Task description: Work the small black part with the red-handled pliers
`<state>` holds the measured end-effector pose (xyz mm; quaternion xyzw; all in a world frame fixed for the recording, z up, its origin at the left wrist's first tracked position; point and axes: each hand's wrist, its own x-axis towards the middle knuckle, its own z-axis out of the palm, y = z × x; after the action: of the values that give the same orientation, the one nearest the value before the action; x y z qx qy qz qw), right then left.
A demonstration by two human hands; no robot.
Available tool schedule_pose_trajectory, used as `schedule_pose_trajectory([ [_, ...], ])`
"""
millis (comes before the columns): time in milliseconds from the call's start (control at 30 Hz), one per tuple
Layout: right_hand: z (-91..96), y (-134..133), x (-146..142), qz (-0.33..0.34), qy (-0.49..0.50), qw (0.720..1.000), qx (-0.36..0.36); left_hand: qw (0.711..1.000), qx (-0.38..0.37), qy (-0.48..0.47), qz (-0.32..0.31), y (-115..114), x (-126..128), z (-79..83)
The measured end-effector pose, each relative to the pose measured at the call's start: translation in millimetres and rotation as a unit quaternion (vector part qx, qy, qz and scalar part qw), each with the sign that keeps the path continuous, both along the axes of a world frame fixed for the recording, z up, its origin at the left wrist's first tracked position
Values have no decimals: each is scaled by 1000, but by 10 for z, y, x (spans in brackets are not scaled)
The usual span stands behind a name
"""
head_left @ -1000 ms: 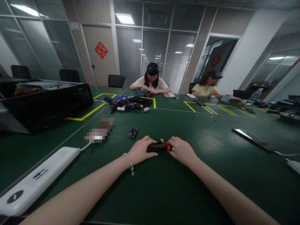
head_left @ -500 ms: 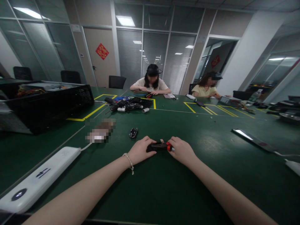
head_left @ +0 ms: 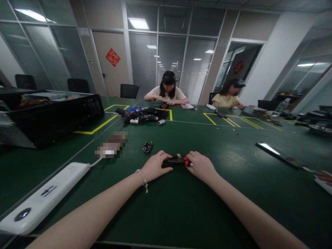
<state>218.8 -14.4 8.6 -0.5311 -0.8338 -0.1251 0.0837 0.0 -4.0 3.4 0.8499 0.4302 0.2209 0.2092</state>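
Note:
My left hand point(head_left: 155, 166) is closed around the left end of a small black object point(head_left: 171, 162), just above the green table. From the right, my right hand point(head_left: 203, 167) grips a red-and-black piece with a silvery end point(head_left: 187, 162), which meets the black object. The exact kind of either piece is hard to make out, and the fingers cover part of both. A small pale bit point(head_left: 178, 156) shows at the top, between the hands. Beyond my left hand lies a small black-and-silver part point(head_left: 147, 147).
A white device with a cable point(head_left: 49, 195) lies on the left, behind it a large black computer case point(head_left: 59, 116). Tools and black parts point(head_left: 145, 114) are heaped farther back. A flat phone-like slab point(head_left: 280, 154) lies right. Two people sit across the table point(head_left: 233, 193).
Both hands keep nearly the same place and grip. At the far right edge, a blurred brownish shape has appeared over the white object there.

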Motion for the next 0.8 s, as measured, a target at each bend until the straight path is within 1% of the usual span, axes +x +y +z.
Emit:
schedule_pose_trajectory([
  [267, 7, -1, 2, 7, -1, 1000, 13, 1000, -1, 8, 19, -27, 12, 5],
  [500, 17, -27, -3, 6, 0, 1000, 23, 1000, 11, 0, 14, 17, 9, -53],
  [633, 19, -26, -6, -2, -2, 1000, 16, 1000, 11, 0, 17, 39, 8, -80],
  [800, 12, -15, -4, -5, 4, 1000, 6, 1000, 6, 6, 23, 43, 9, -75],
])
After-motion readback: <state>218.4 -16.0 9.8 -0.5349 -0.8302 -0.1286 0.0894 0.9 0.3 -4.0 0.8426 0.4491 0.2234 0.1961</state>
